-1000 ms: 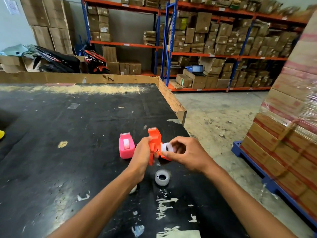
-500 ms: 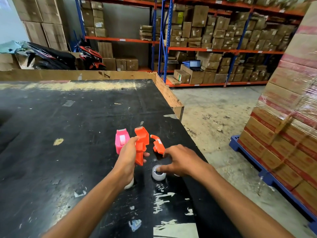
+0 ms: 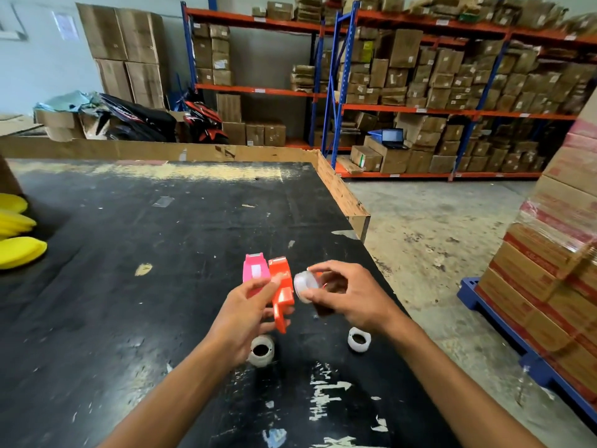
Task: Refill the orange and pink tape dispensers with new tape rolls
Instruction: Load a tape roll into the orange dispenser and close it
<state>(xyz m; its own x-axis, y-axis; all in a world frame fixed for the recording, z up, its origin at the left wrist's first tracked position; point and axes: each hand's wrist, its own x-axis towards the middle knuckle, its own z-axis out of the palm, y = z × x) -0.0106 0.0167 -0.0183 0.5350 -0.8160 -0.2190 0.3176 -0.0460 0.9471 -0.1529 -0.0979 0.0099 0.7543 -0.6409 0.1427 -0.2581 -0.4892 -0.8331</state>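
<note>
My left hand [image 3: 245, 318] grips the orange tape dispenser [image 3: 281, 292] and holds it just above the black table [image 3: 129, 286]. The pink tape dispenser [image 3: 256, 274] stands on the table right behind it, partly hidden by my left fingers. My right hand [image 3: 345, 299] pinches a clear tape roll [image 3: 305, 283] close to the right side of the orange dispenser. A small orange piece shows behind that roll, mostly hidden. Two more rolls lie on the table: a clear tape roll [image 3: 261, 350] under my left wrist and a white ring [image 3: 358, 339] below my right hand.
Yellow objects [image 3: 17, 234] lie at the table's left edge. A cardboard rim [image 3: 342, 195] lines the far and right sides. A wrapped stack of boxes on a blue pallet [image 3: 549, 270] stands to the right, shelving with cartons behind.
My right hand picked a clear roll off the table and lifted it beside the orange dispenser. A white ring now lies at the right. The view shifted right and up.
</note>
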